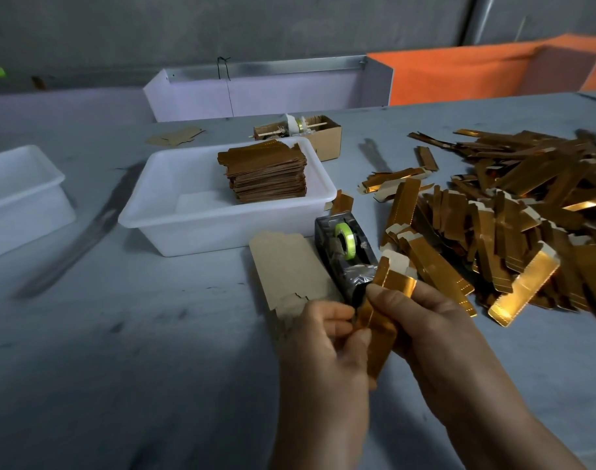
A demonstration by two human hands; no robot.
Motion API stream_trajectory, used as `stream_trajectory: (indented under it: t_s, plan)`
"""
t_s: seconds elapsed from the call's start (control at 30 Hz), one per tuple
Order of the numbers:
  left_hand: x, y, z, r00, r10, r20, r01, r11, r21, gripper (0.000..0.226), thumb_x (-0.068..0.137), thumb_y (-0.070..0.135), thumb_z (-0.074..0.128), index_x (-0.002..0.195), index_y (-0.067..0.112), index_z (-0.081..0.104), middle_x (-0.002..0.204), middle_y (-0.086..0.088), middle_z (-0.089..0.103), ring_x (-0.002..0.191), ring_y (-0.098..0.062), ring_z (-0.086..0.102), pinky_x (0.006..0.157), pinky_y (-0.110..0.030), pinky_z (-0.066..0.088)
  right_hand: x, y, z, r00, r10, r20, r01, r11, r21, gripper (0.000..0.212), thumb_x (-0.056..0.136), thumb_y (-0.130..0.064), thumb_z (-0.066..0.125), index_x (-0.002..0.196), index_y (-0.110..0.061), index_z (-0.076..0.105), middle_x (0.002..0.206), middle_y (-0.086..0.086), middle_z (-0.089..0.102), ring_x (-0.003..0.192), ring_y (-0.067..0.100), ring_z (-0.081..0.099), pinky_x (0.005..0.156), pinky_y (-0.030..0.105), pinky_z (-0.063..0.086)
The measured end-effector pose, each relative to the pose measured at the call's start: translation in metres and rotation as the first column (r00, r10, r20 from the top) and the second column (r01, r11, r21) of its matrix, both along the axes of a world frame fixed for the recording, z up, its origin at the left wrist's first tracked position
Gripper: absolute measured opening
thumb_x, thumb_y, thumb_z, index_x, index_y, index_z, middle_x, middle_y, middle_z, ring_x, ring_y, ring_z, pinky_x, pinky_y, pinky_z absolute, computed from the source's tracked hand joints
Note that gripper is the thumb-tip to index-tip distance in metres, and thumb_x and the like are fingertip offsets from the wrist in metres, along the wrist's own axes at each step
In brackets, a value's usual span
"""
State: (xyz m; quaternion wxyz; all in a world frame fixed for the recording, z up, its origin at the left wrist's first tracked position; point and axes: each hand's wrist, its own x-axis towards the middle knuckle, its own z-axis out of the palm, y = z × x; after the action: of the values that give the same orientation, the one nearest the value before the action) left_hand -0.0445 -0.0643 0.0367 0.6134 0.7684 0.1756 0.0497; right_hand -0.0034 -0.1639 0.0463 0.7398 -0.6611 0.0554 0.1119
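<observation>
Left hand [327, 337] and right hand [435, 330] both grip 1 gold strip [379, 344]; long axis aims at tape dispenser [344, 252] just beyond.

- A small packing workshop for hand assembly.
- A scuffed grey desk [120, 334] stands before a raw concrete wall [222, 25].
- Gold blanks [513, 212] lie heaped loose on the desk, and a neat stack [269, 174] sits in a white tub [205, 239].
- A tape dispenser [349, 266] stands on the desk, with a carton [330, 140] holding a tape spool and orange bins [459, 72] behind.
</observation>
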Motion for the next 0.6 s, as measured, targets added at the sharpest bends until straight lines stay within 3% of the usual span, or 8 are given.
stream_trajectory:
  t_s: [0.07,0.13,0.2,0.27,0.4,0.47,0.53,0.6]
  plan:
    - [0.003,0.014,0.000,0.996,-0.037,-0.083,0.010,0.950,-0.311,0.014,0.084,0.009,0.070,0.087,0.020,0.063,0.076,-0.001,0.072,0.066,-0.013,0.071,0.056,-0.019,0.054,0.002,0.001,-0.001,1.000,-0.006,-0.017,0.006,1.000,0.009,0.019,0.076,-0.029,0.065,0.076,-0.010,0.067,0.068,0.014,0.059,0.067,0.025,0.059,0.067,0.031,0.052]
    - [0.003,0.022,0.002,0.984,-0.139,-0.110,0.076,0.893,-0.443,0.007,0.083,0.006,0.070,0.083,0.013,0.067,0.071,-0.002,0.073,0.066,-0.013,0.072,0.059,-0.022,0.056,0.004,0.002,-0.002,0.999,-0.016,-0.048,0.016,1.000,0.001,0.024,0.086,-0.028,0.059,0.081,-0.005,0.064,0.064,0.011,0.055,0.058,0.018,0.056,0.055,0.023,0.049]
    - [0.003,0.027,0.001,0.976,-0.193,-0.103,0.120,0.868,-0.482,0.011,0.083,0.006,0.069,0.075,0.015,0.071,0.070,-0.002,0.072,0.066,-0.013,0.071,0.058,-0.022,0.056,0.006,0.004,-0.001,0.999,-0.012,-0.051,0.010,0.999,-0.036,0.025,0.088,-0.032,0.057,0.080,-0.008,0.063,0.060,0.008,0.058,0.054,0.014,0.058,0.052,0.021,0.047]
    - [0.005,0.030,0.000,0.976,-0.197,-0.094,0.126,0.861,-0.493,0.016,0.083,0.008,0.069,0.071,0.017,0.074,0.070,-0.003,0.072,0.063,-0.012,0.069,0.055,-0.020,0.054,0.007,0.005,0.001,1.000,-0.002,-0.002,0.002,0.995,-0.099,0.025,0.085,-0.038,0.056,0.080,-0.015,0.065,0.067,0.007,0.064,0.062,0.015,0.063,0.056,0.022,0.046]
    - [0.012,0.028,-0.006,0.998,-0.033,-0.061,0.004,0.906,-0.423,0.015,0.084,0.009,0.068,0.071,0.015,0.071,0.058,-0.001,0.062,0.044,-0.005,0.051,0.041,-0.015,0.040,0.020,-0.003,0.006,0.969,0.005,0.249,0.084,0.934,-0.348,0.038,0.070,-0.059,0.045,0.081,-0.027,0.063,0.074,-0.005,0.065,0.071,0.009,0.063,0.060,0.022,0.048]
    - [0.017,0.028,-0.008,0.995,0.074,-0.067,-0.097,0.879,-0.468,0.012,0.085,0.008,0.066,0.074,0.012,0.069,0.061,-0.004,0.059,0.043,-0.005,0.043,0.037,-0.014,0.033,0.035,-0.013,0.005,0.950,-0.027,0.311,0.171,0.878,-0.447,0.021,0.078,-0.055,0.049,0.079,-0.036,0.059,0.080,-0.014,0.062,0.080,0.007,0.059,0.070,0.028,0.047]
    - [0.021,0.029,-0.009,0.986,0.145,-0.078,-0.164,0.846,-0.507,0.008,0.087,0.009,0.064,0.080,0.011,0.068,0.073,-0.013,0.060,0.051,-0.009,0.042,0.038,-0.014,0.032,0.048,-0.019,0.000,0.965,0.021,0.261,0.125,0.838,-0.532,0.009,0.087,-0.039,0.057,0.079,-0.038,0.058,0.089,-0.013,0.060,0.087,0.008,0.055,0.074,0.030,0.045]
    - [0.025,0.029,-0.011,0.980,0.177,-0.094,-0.200,0.829,-0.522,0.005,0.088,0.012,0.063,0.087,0.010,0.068,0.087,-0.024,0.063,0.061,-0.014,0.045,0.044,-0.018,0.033,0.056,-0.021,-0.010,0.986,0.106,0.132,-0.016,0.834,-0.552,0.010,0.089,-0.034,0.058,0.079,-0.035,0.059,0.087,-0.010,0.059,0.083,0.007,0.052,0.065,0.025,0.040]
